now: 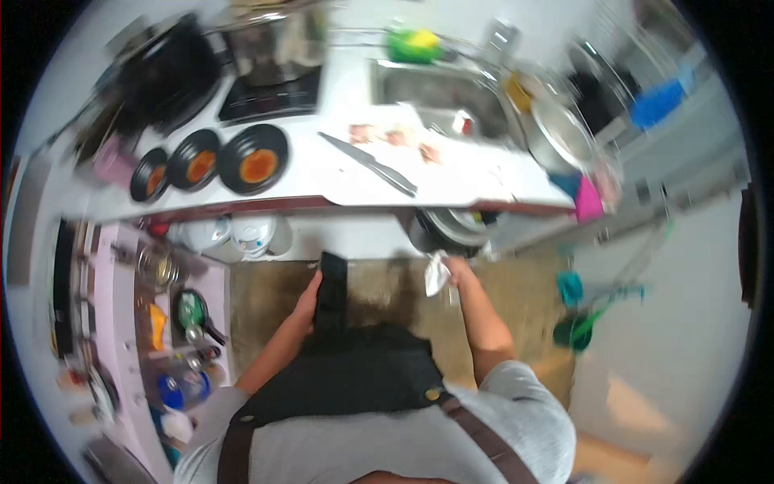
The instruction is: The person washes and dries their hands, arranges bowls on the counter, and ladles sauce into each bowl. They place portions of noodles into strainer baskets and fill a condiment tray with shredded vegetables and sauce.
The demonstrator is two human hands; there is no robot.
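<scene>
My right hand (pixel 458 273) is closed on a crumpled white cloth or paper (pixel 436 274), just below the counter edge and near a dark bin (pixel 439 234). My left hand (pixel 309 300) is beside the raised dark flap of my apron (pixel 330 290); its fingers are partly hidden and blurred. On the white counter (pixel 314 173) above lies a large knife (pixel 371 164), its handle toward the front edge. Behind the knife are several pieces of raw meat (pixel 397 137). Three black bowls (pixel 255 159) with reddish-brown sauce stand at the left of the counter.
A sink (pixel 439 89) and stacked metal bowls (pixel 560 137) are at the back right. A large pot (pixel 274 48) stands on a black cooktop (pixel 270 98). Pink shelves (pixel 121 306) with jars are at left; a green broom and dustpan (pixel 574 331) are at right.
</scene>
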